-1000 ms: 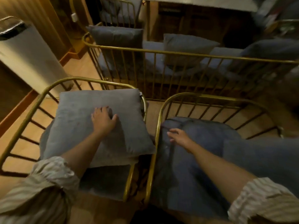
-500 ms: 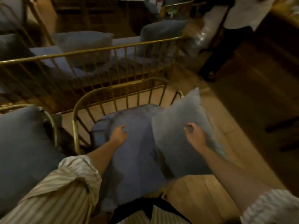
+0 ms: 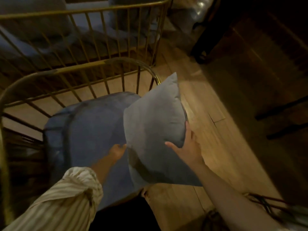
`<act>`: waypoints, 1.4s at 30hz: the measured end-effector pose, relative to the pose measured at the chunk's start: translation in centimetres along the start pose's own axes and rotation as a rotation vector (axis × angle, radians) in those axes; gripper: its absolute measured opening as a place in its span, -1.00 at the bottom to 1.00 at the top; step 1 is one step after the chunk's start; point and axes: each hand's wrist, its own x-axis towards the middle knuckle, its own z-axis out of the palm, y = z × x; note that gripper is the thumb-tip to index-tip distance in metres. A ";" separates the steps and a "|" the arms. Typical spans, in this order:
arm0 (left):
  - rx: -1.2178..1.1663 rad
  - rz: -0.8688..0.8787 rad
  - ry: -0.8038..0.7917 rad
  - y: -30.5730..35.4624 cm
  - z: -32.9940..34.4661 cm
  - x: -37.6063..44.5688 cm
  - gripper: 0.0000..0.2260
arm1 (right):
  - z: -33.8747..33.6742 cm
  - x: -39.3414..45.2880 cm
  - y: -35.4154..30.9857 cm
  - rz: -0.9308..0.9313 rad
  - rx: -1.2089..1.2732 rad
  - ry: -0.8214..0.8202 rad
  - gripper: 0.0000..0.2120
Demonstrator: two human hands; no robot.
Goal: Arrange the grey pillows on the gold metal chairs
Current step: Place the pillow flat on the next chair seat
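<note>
A grey pillow (image 3: 155,124) stands tilted on its edge over the right side of a gold metal chair (image 3: 93,66), above the chair's blue-grey seat cushion (image 3: 90,130). My right hand (image 3: 187,147) grips the pillow's right edge, thumb on its front face. My left hand (image 3: 117,151) reaches under the pillow's lower left edge, its fingers hidden behind the fabric. The pillow's lower corner hangs past the seat front.
A long gold metal bench (image 3: 83,12) with grey pillows (image 3: 55,29) stands behind the chair. Wooden floor (image 3: 208,114) runs to the right, with dark furniture legs (image 3: 281,110) and a person's dark shoe (image 3: 201,54) at the upper right.
The view has swung right, from the left chair to this one. My left hand left the first pillow and came to this one. My right hand shifted to the pillow's right edge and lifted it more upright.
</note>
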 end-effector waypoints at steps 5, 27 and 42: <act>-0.229 -0.122 0.054 -1.5 3.7 4.2 -0.37 | 0.3 1.0 1.1 -0.026 -0.062 0.110 0.25; -0.867 -0.118 0.257 -5.4 -4.5 -5.4 -0.09 | 1.5 3.5 -3.5 -0.129 0.511 -0.130 0.02; -0.722 -0.182 0.433 -17.8 -10.7 -4.2 -0.06 | 16.3 4.1 -1.9 0.170 0.616 -0.598 -0.22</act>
